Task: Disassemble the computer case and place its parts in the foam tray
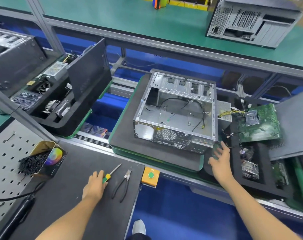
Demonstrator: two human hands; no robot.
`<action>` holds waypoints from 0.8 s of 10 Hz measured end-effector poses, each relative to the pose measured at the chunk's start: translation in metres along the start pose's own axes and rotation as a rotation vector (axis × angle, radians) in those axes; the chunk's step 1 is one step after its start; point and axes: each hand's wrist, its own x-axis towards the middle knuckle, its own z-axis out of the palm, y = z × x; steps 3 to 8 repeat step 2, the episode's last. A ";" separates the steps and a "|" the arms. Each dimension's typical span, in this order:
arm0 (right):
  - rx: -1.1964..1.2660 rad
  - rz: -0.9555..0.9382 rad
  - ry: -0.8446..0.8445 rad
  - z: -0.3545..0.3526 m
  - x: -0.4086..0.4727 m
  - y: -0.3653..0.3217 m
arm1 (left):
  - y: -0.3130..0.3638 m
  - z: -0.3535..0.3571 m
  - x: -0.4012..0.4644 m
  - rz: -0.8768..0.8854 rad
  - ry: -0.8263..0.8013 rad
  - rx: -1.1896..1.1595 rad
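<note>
The open computer case [176,111], a bare metal shell with loose cables inside, lies on a dark foam pad [128,129] on the conveyor. To its right sits a black foam tray [266,179] holding a green motherboard [261,123], a power supply [224,112] and smaller parts. My right hand [220,160] hovers with spread fingers beside the case's near right corner, holding nothing. My left hand [97,184] rests on the bench mat and grips the green-and-yellow handle of a screwdriver [112,173].
Pliers [123,184] lie right of the screwdriver. An orange box with a green button [150,175] sits at the bench edge. A carton of black ties [43,160] stands left. Another filled foam tray [57,101] with a side panel is upstream; a second case [251,19] stands beyond.
</note>
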 end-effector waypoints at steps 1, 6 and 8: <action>-0.081 -0.021 -0.018 -0.006 -0.019 0.020 | -0.005 0.005 -0.002 0.011 0.036 -0.022; -0.180 -0.081 -0.022 -0.017 -0.056 0.054 | -0.008 0.016 -0.011 0.012 0.193 -0.062; -0.180 -0.081 -0.022 -0.017 -0.056 0.054 | -0.008 0.016 -0.011 0.012 0.193 -0.062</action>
